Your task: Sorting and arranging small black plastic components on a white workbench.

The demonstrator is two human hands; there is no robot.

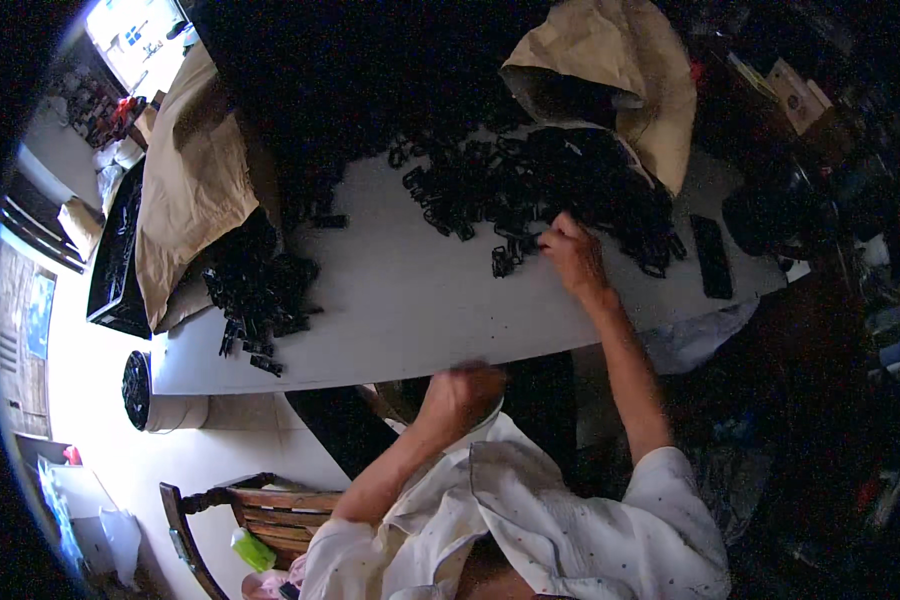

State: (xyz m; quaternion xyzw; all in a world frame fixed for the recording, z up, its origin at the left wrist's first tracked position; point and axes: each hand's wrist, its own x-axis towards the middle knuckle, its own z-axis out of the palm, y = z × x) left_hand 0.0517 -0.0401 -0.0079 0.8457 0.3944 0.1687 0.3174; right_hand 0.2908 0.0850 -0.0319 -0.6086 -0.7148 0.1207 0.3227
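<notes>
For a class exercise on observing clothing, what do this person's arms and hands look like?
The left hand and right hand are bare, with no gloves showing; the left is blurred, so fine detail is lost. Both forearms are uncovered. The loose white sleeves, with small dark dots, end near the elbows.

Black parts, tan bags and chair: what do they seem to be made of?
Black parts: probably moulded plastic, uniformly black with slight sheen, though coated metal is possible. Tan bags: likely matte paper, judging by stiff creases. Chair: apparently wood, perhaps varnished, with brown slats catching light.
</notes>
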